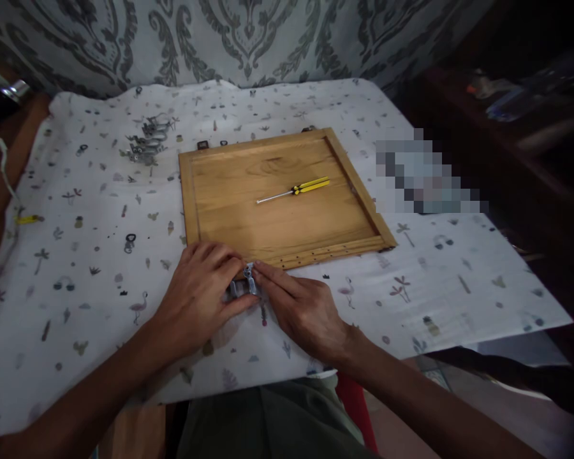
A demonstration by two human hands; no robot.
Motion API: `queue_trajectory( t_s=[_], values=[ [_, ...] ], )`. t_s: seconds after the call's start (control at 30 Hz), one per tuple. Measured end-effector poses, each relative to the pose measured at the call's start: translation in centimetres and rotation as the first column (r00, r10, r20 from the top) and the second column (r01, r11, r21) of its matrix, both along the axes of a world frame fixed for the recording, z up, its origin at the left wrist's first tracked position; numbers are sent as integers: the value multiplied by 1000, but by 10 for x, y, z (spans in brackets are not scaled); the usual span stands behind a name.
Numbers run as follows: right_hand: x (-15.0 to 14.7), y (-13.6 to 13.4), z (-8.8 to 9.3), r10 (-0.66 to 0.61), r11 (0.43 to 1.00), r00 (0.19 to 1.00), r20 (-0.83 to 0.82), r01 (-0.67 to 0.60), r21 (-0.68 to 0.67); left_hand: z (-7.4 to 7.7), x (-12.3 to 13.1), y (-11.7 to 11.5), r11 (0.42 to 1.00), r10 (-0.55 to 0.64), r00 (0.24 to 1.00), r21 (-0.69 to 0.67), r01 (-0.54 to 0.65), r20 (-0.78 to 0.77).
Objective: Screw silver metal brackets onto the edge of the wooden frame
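At the near edge of a framed wooden panel [229, 185], my left hand [198, 290] and my right hand [306, 306] meet around a metal hinge [251, 280]. My left fingers curl over the frame with the thumb below the hinge. My right fingertips press on the hinge from the other side. Part of the hinge is hidden by my fingers. Several dark holes or marks run along the frame to the right of my hands. A screwdriver [294, 190] with a yellow and black handle lies on the panel.
Several metal hinges [148, 140] lie in a pile at the back left of the patterned tablecloth [100, 280]. Dark pieces [203, 145] show at the panel's far edge. A yellow item [27, 219] lies at far left. The right side has a pixelated patch [428, 175].
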State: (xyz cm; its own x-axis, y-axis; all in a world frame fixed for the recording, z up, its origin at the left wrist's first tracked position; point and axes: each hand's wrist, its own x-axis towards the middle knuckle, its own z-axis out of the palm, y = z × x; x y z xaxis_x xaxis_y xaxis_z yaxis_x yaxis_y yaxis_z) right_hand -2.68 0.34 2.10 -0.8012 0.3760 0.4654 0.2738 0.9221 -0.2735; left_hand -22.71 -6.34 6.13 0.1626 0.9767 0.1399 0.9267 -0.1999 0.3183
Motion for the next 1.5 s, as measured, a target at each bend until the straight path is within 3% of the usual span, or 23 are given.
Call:
queue_trajectory(
  t_s=[0.33, 0.7, 1.5],
  values=[
    [0, 1, 0, -27, 998, 1000, -6, 27, 59, -1, -1, 0, 1000, 4, 1000, 6, -4, 16],
    [5, 0, -1, 10, 1000, 999, -48, -11, -29, 1, -1, -1, 1000, 7, 1000, 1, -7, 6],
    [0, -1, 2, -17, 994, 999, 45, 12, 110, 2, 2, 1, 999, 22, 999, -22, -23, -33]
  ],
)
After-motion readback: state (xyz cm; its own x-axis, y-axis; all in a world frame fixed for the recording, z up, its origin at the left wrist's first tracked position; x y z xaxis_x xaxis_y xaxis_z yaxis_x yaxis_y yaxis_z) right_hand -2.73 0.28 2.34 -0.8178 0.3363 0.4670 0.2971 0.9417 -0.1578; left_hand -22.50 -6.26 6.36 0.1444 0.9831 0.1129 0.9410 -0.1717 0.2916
